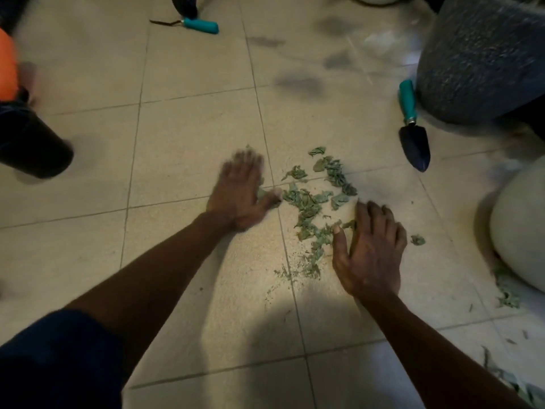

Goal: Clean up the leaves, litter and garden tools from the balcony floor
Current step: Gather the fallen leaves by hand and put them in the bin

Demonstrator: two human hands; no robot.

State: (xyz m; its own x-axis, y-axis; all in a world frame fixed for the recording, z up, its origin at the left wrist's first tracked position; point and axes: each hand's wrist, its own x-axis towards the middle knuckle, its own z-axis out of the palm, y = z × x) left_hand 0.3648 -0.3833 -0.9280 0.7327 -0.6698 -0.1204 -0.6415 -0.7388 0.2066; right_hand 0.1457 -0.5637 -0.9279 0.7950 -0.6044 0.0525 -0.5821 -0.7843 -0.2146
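Floor (191, 143): pale square tiles, gritty matt surface, dark grout lines, smudged grey patches toward 12 o'clock.

Planter (483, 54) at 2 o'clock: large, grey, rough speckled wall, rounded. Pale smooth pot (522, 231) at 3 o'clock, bulging side only in view.

Left hand (239, 196) and right hand (371, 249): both flat, palms down, fingers spread, gripping nothing. Left was blurred.

Leaf pile (312, 208): dry, crumpled, grey-green scraps with fine crumbs, lying on the floor between the two hands. Its long axis ran from 1 o'clock to 7 o'clock. From the left hand it lay at 3 o'clock, thumb tip at its edge. From the right hand it lay at 10 o'clock, thumb and forefinger among the leaves. Right hand judged nearer the bulk, so the next sweep likely needs both palms closing inward.

Trowel (413, 134) at 2 o'clock of the pile: dark pointed blade, teal handle, beside the planter, well apart from both hands.

Second teal-handled tool (200, 25) at 12 o'clock, head unclear.

One stray leaf (418, 240) just right of the right hand.
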